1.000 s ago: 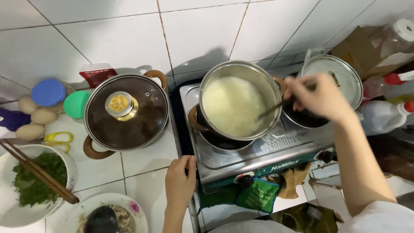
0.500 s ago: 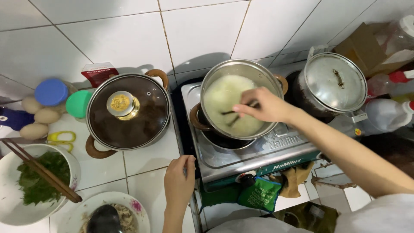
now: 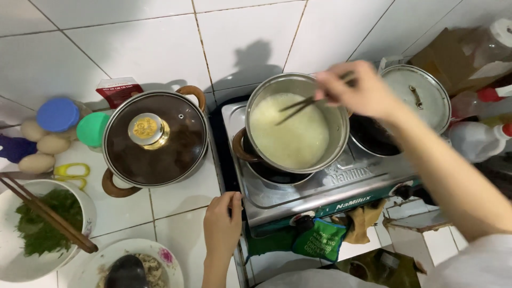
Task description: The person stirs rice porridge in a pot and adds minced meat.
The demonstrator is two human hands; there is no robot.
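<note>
My right hand (image 3: 357, 90) holds a pair of dark chopsticks (image 3: 301, 106) whose tips dip into the pale yellowish liquid in a steel pot (image 3: 320, 154). That pot sits on the left burner of a steel gas stove (image 3: 341, 186). My left hand (image 3: 223, 226) rests flat on the white tiled counter (image 3: 176, 200), touching the stove's front left corner. It holds nothing. Left of the stove stands a dark pot with a glass lid and gold knob (image 3: 152, 138).
A steel lid (image 3: 418, 98) leans over the right burner's dark pot. At left lie eggs (image 3: 42, 152), yellow scissors (image 3: 69, 172), a bowl of chopped greens with chopsticks across it (image 3: 42, 229), and a plate with a dark spoon (image 3: 133, 269). Bottles (image 3: 480, 138) crowd the right.
My right hand moved from beside the right-hand lid to over the steel pot, bringing the chopsticks into the liquid. The left hand stayed at the stove's corner.
</note>
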